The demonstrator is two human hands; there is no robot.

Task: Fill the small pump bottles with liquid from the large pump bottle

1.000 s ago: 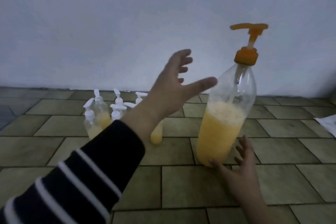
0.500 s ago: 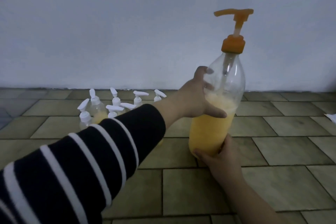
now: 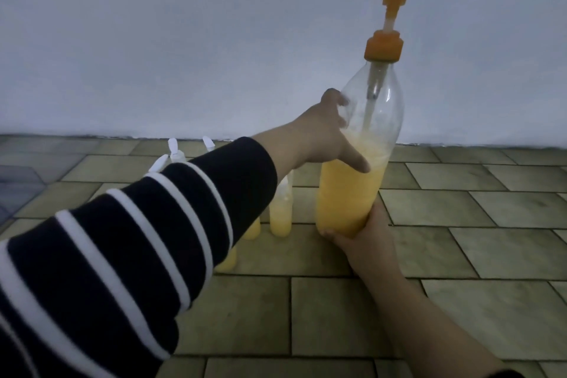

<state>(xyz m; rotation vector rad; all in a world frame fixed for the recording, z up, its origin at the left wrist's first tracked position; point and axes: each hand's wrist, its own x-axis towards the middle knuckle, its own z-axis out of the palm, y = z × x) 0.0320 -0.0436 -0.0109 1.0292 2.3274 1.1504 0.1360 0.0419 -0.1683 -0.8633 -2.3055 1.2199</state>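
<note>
The tiled floor (image 3: 460,218) carries a large bottle (image 3: 352,193) standing upright by the wall — clear, about half full of yellow liquid, orange pump (image 3: 383,24) on top, no label readable. The left hand (image 3: 325,138) curls round its middle; the right hand (image 3: 365,239) grips its base. Small bottles (image 3: 280,212) (white pumps, partly hidden by the striped sleeve (image 3: 138,239)) stand just left.

Left hand (image 3: 325,139) fingers curled, arm outstretched; right hand (image 3: 365,242) gripping low.
</note>
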